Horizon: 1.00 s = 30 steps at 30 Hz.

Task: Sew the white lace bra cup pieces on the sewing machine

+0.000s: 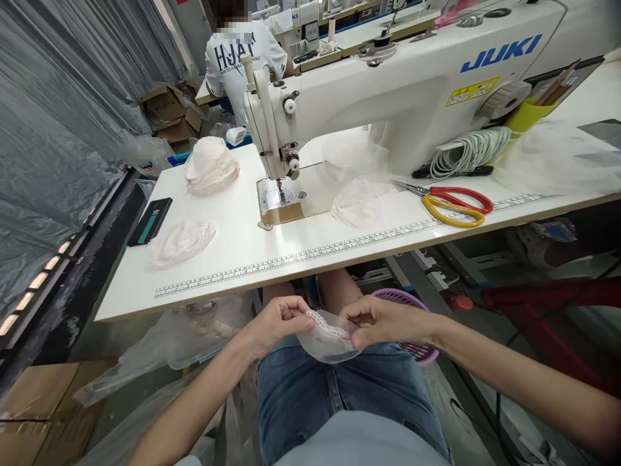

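Note:
Over my lap, below the table edge, both hands hold a small sheer white fabric piece with a lace edge (328,336). My left hand (274,322) pinches its left end, fingers closed. My right hand (381,320) pinches its right end, fingers closed. The piece sags between them above my blue jeans (315,395). Up on the white table (233,259) stands a white JUKI sewing machine (412,84), its needle and presser foot (281,188) at the table's middle.
A stack of white cup pieces (211,166) and a lace piece (182,243) lie left of the needle, a sheer pile (361,200) right of it. Red and yellow scissors (453,202), white cord (468,150), a dark phone (149,221). A purple basket (412,304) sits by my knee. Another person (242,55) works behind.

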Tool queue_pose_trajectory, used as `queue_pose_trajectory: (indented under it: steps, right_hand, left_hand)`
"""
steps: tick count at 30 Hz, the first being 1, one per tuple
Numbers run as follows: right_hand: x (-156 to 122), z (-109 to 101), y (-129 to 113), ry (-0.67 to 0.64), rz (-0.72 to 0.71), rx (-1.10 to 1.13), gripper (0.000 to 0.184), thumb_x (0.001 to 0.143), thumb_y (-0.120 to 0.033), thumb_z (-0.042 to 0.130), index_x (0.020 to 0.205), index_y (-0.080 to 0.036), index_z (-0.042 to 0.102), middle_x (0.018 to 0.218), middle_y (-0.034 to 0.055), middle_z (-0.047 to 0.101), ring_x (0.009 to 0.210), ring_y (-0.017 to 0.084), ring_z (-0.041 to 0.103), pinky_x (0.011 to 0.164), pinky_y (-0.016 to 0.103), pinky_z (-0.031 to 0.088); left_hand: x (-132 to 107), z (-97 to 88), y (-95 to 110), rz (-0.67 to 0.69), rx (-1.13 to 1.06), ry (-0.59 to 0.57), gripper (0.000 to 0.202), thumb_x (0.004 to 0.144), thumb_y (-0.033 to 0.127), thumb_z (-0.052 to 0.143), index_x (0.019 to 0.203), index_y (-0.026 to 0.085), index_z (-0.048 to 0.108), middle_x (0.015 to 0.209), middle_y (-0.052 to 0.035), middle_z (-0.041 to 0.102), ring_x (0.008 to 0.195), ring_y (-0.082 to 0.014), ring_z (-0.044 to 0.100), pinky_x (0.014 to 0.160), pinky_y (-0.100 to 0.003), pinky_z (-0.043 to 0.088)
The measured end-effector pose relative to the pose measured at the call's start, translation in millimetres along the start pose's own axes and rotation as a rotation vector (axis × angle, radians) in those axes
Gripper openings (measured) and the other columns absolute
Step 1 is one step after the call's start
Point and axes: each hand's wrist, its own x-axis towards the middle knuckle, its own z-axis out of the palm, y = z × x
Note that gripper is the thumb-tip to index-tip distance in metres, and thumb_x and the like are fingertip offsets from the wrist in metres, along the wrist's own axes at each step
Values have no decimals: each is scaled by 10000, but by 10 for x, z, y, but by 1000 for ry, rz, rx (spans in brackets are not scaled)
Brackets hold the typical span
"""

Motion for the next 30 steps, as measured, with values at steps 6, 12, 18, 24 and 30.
queue_pose_trajectory:
  steps: [6,12,18,24,30]
  right_hand:
    - [2,21,23,60,11,-90,332,751,-447,669,821,-123,647,690,-6,531,634,110,462,578,224,342]
    - [130,139,38,290,-37,-197,354,767,-476,634,669,-153,529,591,-48,397,555,86,343,496,214,244]
    - [136,125,118,295,-34,-144,352,778,-483,620,678,-158,529,611,-34,413,575,98,366,510,223,267]
    - [145,83,172,319,-51,-252,347,805,-471,597,661,-164,526,618,-31,415,584,103,366,528,233,268]
    - [178,75,166,334,-51,-303,352,813,-493,580,709,-157,561,627,-28,416,586,103,358,526,229,262]
  left_hand:
    - [61,92,29,-7,181,62,279,638,329,779,742,98,661,651,-24,626,590,-85,524,586,-194,400]
    - [139,182,28,64,303,82,233,677,304,735,775,101,676,656,-21,605,580,-86,497,555,-193,369]
    - [134,50,-29,11,334,20,383,603,312,788,928,140,684,801,-43,647,720,-145,550,655,-231,405]
    - [153,23,-47,-31,349,9,328,616,383,770,792,118,691,719,-28,616,670,-134,516,614,-226,379]
    - [173,25,-55,3,320,67,330,629,404,753,749,103,695,704,-23,580,651,-123,491,592,-220,363]
